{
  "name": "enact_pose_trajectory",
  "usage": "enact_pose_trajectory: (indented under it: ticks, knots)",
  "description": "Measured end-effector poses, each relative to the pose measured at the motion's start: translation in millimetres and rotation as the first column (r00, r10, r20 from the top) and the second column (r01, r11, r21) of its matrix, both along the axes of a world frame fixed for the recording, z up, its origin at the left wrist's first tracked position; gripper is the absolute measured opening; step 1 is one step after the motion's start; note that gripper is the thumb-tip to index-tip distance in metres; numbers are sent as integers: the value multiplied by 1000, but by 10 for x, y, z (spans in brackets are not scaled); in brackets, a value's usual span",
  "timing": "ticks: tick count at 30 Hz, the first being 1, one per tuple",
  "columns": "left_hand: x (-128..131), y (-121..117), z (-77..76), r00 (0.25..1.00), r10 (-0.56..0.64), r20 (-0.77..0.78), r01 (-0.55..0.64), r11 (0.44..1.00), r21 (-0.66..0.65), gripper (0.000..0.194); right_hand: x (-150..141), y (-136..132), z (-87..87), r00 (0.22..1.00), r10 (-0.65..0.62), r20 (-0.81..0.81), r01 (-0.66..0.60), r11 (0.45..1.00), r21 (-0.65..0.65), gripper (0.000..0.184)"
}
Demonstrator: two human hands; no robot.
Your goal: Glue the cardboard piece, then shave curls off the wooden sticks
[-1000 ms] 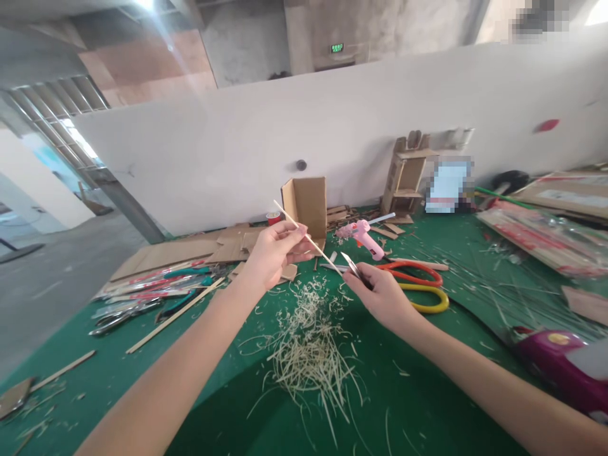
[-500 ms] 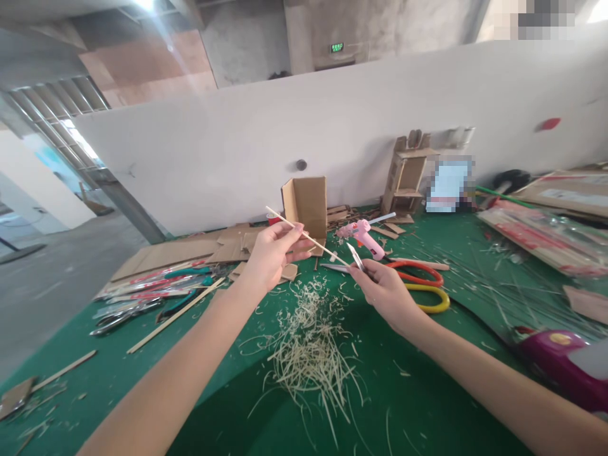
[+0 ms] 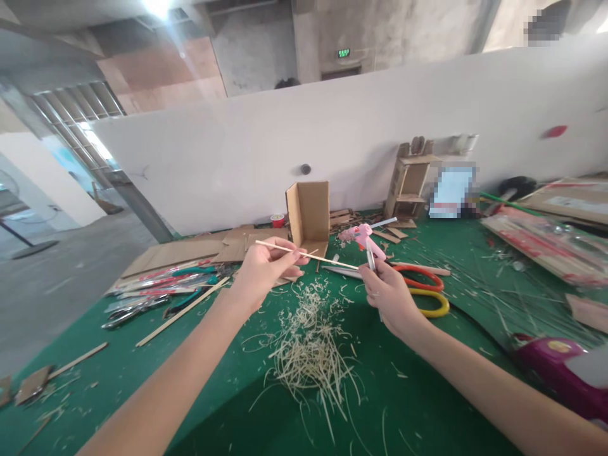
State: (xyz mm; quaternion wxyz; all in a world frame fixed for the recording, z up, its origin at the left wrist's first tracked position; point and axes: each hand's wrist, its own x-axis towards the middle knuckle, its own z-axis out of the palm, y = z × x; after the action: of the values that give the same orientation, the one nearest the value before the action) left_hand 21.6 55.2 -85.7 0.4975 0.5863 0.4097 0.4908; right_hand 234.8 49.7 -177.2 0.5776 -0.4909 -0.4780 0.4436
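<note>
A thin wooden stick (image 3: 327, 259) spans the gap between my two hands, above a heap of curly wood shavings (image 3: 311, 361). My left hand (image 3: 270, 269) pinches it between thumb and fingers, its left end sticking out past the knuckles. The stick's right end meets the fingertips of my right hand (image 3: 389, 288). That hand is closed round a small knife (image 3: 370, 258), its blade pointing up and its handle partly hidden in the palm. Just behind the right hand lie large scissors with orange and yellow handles (image 3: 434, 304) and a pink glue gun (image 3: 363, 234).
A folded cardboard piece (image 3: 313, 212) stands near the white wall (image 3: 213, 164). Packaged tools (image 3: 156, 291) and a flat wooden strip (image 3: 183, 312) lie at the left. A cardboard shelf (image 3: 411, 180), bagged sticks (image 3: 541, 247) and a purple device (image 3: 551, 358) are on the right.
My left hand has moved slightly left and down, and the stick now lies closer to level. The knife in my right hand has turned more upright. The camera view has shifted a little.
</note>
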Motion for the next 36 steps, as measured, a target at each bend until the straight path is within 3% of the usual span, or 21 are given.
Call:
enact_pose_trajectory:
  ticks: [6, 11, 16, 22, 31, 36]
  knots:
    - [-74, -4, -46, 994, 89, 62, -91, 995, 32, 30, -51, -51, 111, 988, 41, -148, -50, 997, -57, 35]
    - [-34, -52, -54, 1000, 14, -13, -13, 995, 96, 26, -52, -85, 130, 985, 124, -117, -127, 992, -20, 36]
    - [-4, -86, -63, 994, -37, -99, 50, 991, 123, 14, -58, -131, 131, 974, 157, 163, -169, 984, 62, 34]
    - [30, -101, -96, 982, -80, -173, 104, 985, 135, 17, -103, -219, 168, 835, 136, 533, -263, 950, 170, 27]
    - [36, -128, -72, 985, -45, -165, 73, 984, 165, 18, -167, -212, 137, 680, 39, 732, -254, 949, 185, 27]
    - [-86, -53, 53, 997, 81, 6, -80, 978, 191, 17, -158, -200, 129, 654, 15, 757, -254, 946, 200, 26]
